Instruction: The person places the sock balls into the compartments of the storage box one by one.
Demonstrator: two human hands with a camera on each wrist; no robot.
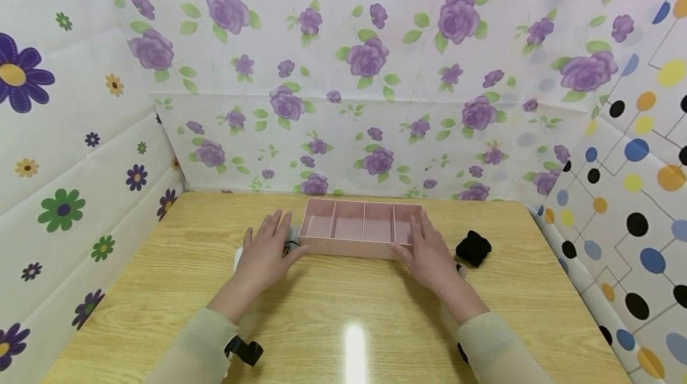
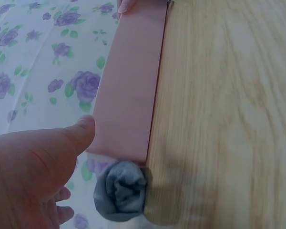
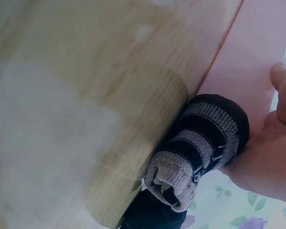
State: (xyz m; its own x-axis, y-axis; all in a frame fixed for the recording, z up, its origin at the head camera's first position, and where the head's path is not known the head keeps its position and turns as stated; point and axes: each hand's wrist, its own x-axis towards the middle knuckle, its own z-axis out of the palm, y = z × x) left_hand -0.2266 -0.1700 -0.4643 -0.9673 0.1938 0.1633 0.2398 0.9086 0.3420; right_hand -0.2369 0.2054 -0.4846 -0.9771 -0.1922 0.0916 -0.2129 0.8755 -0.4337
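A pink box (image 1: 349, 247) with several compartments in a row stands near the table's back edge. My left hand (image 1: 266, 254) is at its left end, fingers straight, the thumb by the near corner. At the other end, my right hand (image 1: 429, 256) rests on the rim with extended fingers, thumb toward the front wall. A rolled grey sock (image 2: 120, 191) lies beside the box's left end, partly hidden by the left hand in the head view. Close to the right hand is a rolled black-and-grey striped sock (image 3: 200, 143). Farther right sits a black fabric bundle (image 1: 473, 248).
Something white (image 1: 238, 257) shows behind the left hand, mostly hidden. The wooden table (image 1: 343, 306) stretches in front of the box. A flowered cloth (image 1: 333, 133) hangs behind the table, with patterned cloths at both sides.
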